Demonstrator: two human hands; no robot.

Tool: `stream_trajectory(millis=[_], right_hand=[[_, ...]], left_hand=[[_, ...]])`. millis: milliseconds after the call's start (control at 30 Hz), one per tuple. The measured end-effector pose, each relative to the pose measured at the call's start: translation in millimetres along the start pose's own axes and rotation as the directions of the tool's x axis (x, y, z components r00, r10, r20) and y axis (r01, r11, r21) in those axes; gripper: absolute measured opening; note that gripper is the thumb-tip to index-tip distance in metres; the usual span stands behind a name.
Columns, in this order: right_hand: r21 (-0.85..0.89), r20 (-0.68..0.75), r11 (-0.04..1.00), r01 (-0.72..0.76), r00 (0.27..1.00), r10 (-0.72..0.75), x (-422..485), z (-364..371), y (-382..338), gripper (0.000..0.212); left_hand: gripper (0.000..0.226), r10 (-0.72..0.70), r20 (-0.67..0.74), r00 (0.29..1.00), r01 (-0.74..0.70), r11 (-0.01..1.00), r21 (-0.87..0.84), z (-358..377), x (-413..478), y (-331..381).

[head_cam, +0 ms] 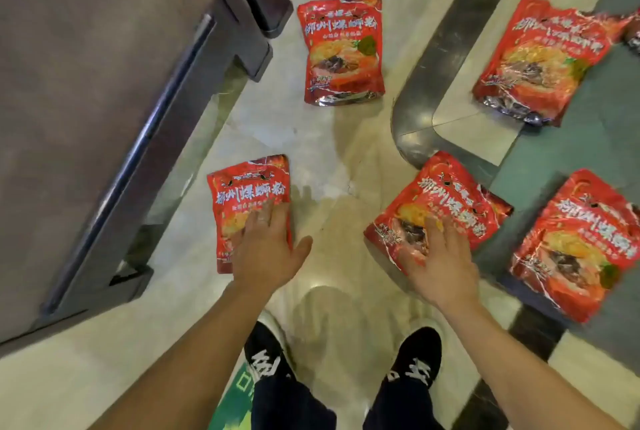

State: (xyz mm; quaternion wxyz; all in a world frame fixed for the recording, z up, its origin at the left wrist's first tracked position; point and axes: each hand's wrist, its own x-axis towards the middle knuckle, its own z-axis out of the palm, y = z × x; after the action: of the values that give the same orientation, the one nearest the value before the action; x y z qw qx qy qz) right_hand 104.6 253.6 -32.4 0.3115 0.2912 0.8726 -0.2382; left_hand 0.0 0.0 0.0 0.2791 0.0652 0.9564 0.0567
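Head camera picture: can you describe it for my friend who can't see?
With straight fingers, a person's left hand rests on one red noodle packet and the right hand on another packet, both lying on a shiny floor. More red packets lie around, and black shoes show below.

The left noodle bag (247, 187) is red and shiny, flat on the pale floor (329, 138). The right noodle bag (446, 194) looks the same but lies slanted.
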Motion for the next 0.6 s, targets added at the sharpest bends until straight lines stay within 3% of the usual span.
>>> stream_trajectory(millis=[133, 333, 467, 600], right_hand=[[-0.029, -0.006, 0.988, -0.149, 0.989, 0.149, 57, 48, 20, 0.081], [0.035, -0.064, 0.984, -0.176, 0.982, 0.178, 115, 107, 34, 0.086], [-0.096, -0.128, 0.995, -0.032, 0.992, 0.02, 124, 131, 26, 0.08], [-0.164, -0.054, 0.965, 0.202, 0.975, -0.214, 126, 138, 3, 0.082]], left_hand=[[0.08, -0.141, 0.041, 0.989, 0.138, 0.988, 0.066, 55, 47, -23], [0.084, -0.414, 0.132, 0.901, 0.427, 0.9, -0.089, 121, 105, -64], [0.096, -0.375, 0.182, 0.909, 0.403, 0.904, -0.147, 157, 115, -56], [0.089, -0.151, 0.159, 0.976, 0.178, 0.968, -0.176, 169, 107, -52]])
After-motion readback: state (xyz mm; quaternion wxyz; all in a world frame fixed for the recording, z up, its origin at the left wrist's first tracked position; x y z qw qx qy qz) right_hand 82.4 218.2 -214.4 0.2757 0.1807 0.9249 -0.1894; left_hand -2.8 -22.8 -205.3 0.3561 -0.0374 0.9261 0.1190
